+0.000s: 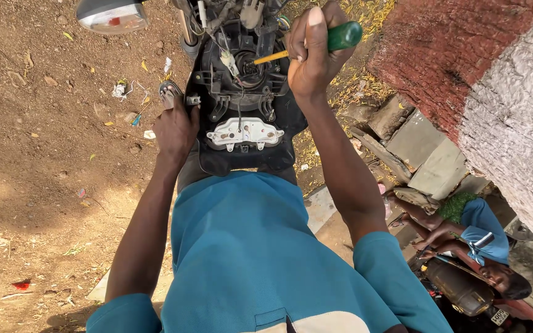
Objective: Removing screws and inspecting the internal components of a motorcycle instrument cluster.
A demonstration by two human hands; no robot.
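Observation:
A black motorcycle front housing (229,157) with exposed wires and a white bracket plate (246,132) stands in front of me. My right hand (311,52) is closed on a green-handled screwdriver (343,35). Its yellow shaft (271,57) points left into the round recess of the housing. My left hand (176,126) grips the housing's left edge, beside a small metal fitting (169,92). Both arms reach forward from my blue shirt (248,246).
A turn-signal lamp (111,15) sticks out at the top left. Bare dirt ground (44,154) with litter lies to the left. A red-and-white painted tree trunk (495,80) and flat stones (421,148) are to the right. Another person in blue (476,228) crouches at the lower right.

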